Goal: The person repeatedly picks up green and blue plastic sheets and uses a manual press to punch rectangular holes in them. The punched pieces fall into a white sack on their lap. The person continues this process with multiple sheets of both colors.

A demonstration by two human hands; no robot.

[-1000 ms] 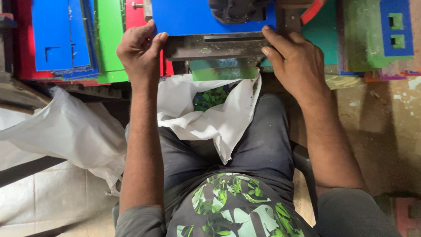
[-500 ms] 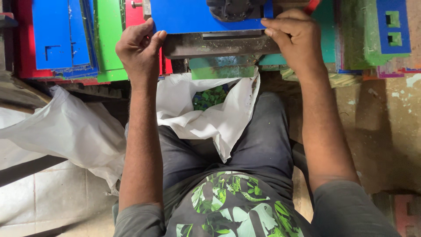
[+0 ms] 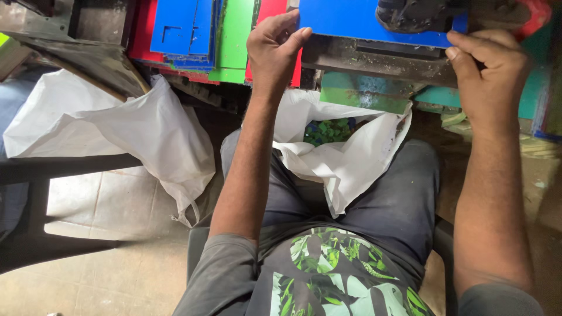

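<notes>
Top centre: left hand (image 3: 272, 50) and right hand (image 3: 486, 64) pinch blue sheet (image 3: 351, 20) edges, fingers clenched on it under the dark press head (image 3: 418, 14). White bag (image 3: 351, 158) below holds few cut pieces (image 3: 328, 130); uncut coloured sheets (image 3: 193, 29) remain stacked upper left.

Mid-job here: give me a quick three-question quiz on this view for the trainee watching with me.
1. True or false: both hands grip the blue sheet at the machine.
2. What lies inside the open white bag on the person's lap? A) small green and blue offcuts B) metal screws C) folded cloth
3. Fill in: the stack of blue cut sheets sits to the ____ of the left hand.

Key
1. True: the left hand holds its left edge and the right hand its right edge.
2. A: green and blue pieces show in the bag's mouth.
3. Left, resting on green and red sheets.
</notes>
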